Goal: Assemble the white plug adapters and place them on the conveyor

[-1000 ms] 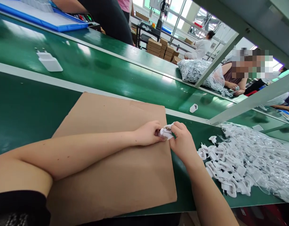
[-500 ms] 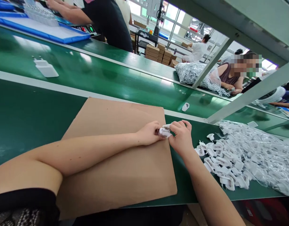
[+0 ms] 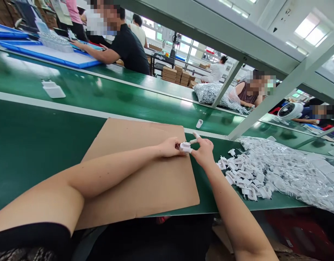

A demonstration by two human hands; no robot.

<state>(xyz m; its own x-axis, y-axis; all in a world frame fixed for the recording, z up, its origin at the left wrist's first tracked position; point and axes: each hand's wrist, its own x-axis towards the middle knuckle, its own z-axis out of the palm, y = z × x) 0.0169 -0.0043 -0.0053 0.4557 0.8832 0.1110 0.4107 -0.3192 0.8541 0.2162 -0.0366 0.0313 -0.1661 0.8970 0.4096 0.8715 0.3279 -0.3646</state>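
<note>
A white plug-in charger [image 3: 184,147] is held over the right edge of a brown cardboard sheet [image 3: 145,181]. The fingers of my left hand [image 3: 169,147] are closed around its left side. From the right, the thumb and a finger of my right hand [image 3: 204,151] pinch the same charger, while another finger points up and away. White covers seem to sit on some right fingertips. Loose white chargers [image 3: 248,175] lie heaped just right of my right forearm, beside a clear plastic bag [image 3: 297,174] full of more of them.
Beyond the cardboard runs a green conveyor belt [image 3: 123,99] carrying a white charger [image 3: 53,89] at left and another white piece [image 3: 199,124]. A slanted metal post [image 3: 254,112] rises at right. Across the belt, people work near blue trays [image 3: 82,64] and a fan [image 3: 290,110].
The view has tilted up and shifted. My right hand has opened a little around the charger, one finger now lifted away. My left hand still holds it.
</note>
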